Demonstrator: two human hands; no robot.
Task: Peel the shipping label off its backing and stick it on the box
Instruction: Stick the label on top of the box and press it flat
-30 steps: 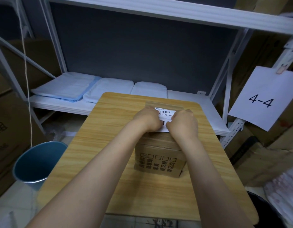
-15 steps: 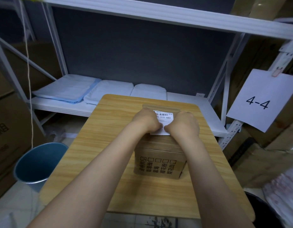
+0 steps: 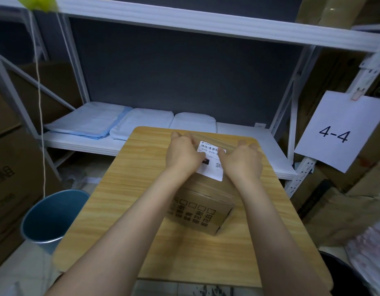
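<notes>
A brown cardboard box (image 3: 201, 210) with printed characters on its near side stands on the small wooden table (image 3: 129, 210). A white shipping label (image 3: 211, 161) with a barcode lies flat on the box's top. My left hand (image 3: 182, 153) rests palm down on the label's left part, fingers spread toward the box's far left edge. My right hand (image 3: 242, 160) lies flat over the label's right edge and the box top, fingers apart. Neither hand holds anything. The middle strip of the label shows between the two hands.
A blue bin (image 3: 50, 218) stands on the floor left of the table. Behind the table a white rack shelf (image 3: 259, 144) carries folded white and blue pads (image 3: 95, 122). A paper sign reading 4-4 (image 3: 336, 133) hangs at the right. Cardboard boxes stack on both sides.
Both hands have opened from curled fists pressing the label's middle and slid apart, left hand leftward and right hand rightward, baring more of the label.
</notes>
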